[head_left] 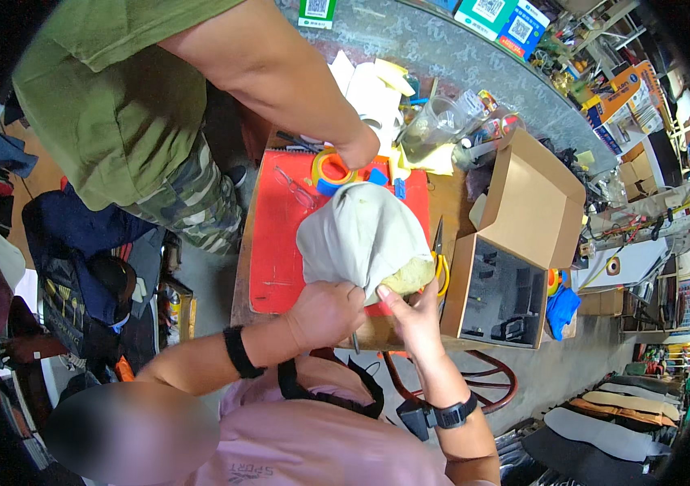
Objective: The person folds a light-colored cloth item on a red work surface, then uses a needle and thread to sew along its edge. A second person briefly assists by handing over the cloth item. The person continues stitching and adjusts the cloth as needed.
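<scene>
A pale grey-white fabric piece that looks like a cap (361, 231) is held up over a red mat (272, 275) on a wooden table. My left hand (324, 314) is closed, its fingers pinching the near edge of the cloth. The thumb of my right hand (414, 312) presses on a yellowish, stained rounded part (411, 277) at the cap's near right, with the other fingers behind it. Just below my left hand a thin metal rod-like end (354, 343) shows; what it belongs to is hidden. Yellow-handled scissors (441, 271) lie beside my right hand.
A co-worker's hand (358, 152) reaches in beside an orange-yellow tape roll (333, 168). Glasses (294, 188) lie on the mat. To the right stands an open cardboard box (457, 292) with dark foam inside. A clear plastic jug (435, 125) and papers crowd the far side.
</scene>
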Motion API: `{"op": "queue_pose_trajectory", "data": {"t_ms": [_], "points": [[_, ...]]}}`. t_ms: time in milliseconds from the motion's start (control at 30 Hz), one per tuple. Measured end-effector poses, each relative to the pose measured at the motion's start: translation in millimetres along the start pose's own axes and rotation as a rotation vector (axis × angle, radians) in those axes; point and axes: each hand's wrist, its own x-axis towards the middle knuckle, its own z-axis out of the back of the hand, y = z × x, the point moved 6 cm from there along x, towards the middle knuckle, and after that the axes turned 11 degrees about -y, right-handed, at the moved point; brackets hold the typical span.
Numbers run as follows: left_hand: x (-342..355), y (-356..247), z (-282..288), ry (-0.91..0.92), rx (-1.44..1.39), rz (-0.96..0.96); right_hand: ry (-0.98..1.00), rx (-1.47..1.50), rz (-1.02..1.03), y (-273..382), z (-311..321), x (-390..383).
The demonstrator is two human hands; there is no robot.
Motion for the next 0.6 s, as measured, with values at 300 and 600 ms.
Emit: {"op": "queue_pose_trajectory", "data": {"t_ms": [300,600], "points": [[44.8,-10.2,63.5,-0.145,-0.021,0.032,0.053,-0.089,0.171,15.2,-17.1,-22.5],[58.2,28.2,29.4,0.196,-0.132,0.176,0.129,-0.411,0.267,2.3,-18.9,-24.9]]}}
